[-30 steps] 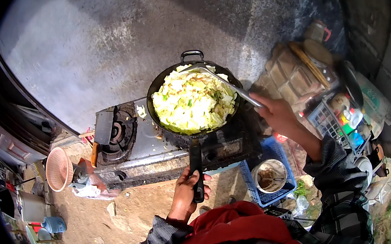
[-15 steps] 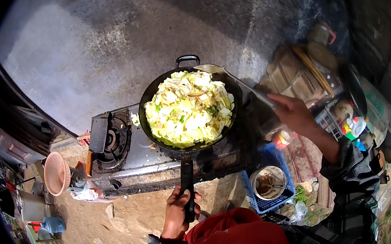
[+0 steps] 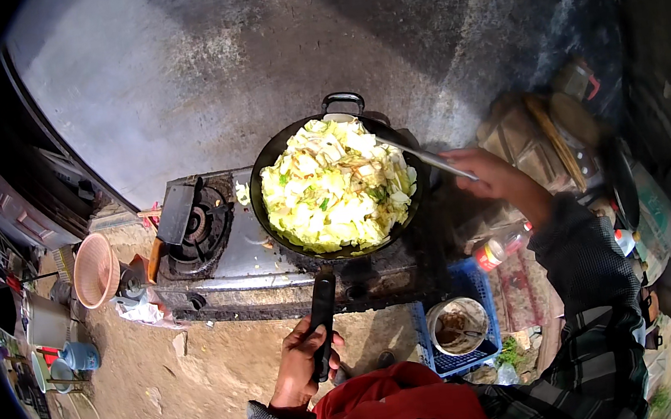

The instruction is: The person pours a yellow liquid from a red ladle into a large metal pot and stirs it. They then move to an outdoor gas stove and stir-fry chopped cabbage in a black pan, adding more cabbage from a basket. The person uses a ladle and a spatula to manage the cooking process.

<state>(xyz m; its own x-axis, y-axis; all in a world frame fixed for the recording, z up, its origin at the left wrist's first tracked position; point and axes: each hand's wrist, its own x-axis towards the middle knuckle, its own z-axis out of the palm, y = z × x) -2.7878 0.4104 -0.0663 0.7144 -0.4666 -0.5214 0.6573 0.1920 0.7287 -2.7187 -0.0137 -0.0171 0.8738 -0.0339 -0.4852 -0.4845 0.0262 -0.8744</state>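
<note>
Gripping the wok [image 3: 336, 184] handle with our left hand [image 3: 304, 364], we had it on the stove [image 3: 241, 263], cabbage [image 3: 337, 188] piled inside, right hand [image 3: 493, 180] clenching the spatula [image 3: 429, 156].

Hard daylight fell on the grey wall [image 3: 170, 87] left of the wok [image 3: 337, 184]; right of the wok lay deep shadow. Things beyond that were blurred, and edges bent toward the black fisheye rim.

Black wok [image 3: 268, 209] heaped with chopped pale cabbage [image 3: 337, 188], on the stove's right burner, long handle toward the person, metal spatula [image 3: 430, 158] resting in the greens
</note>
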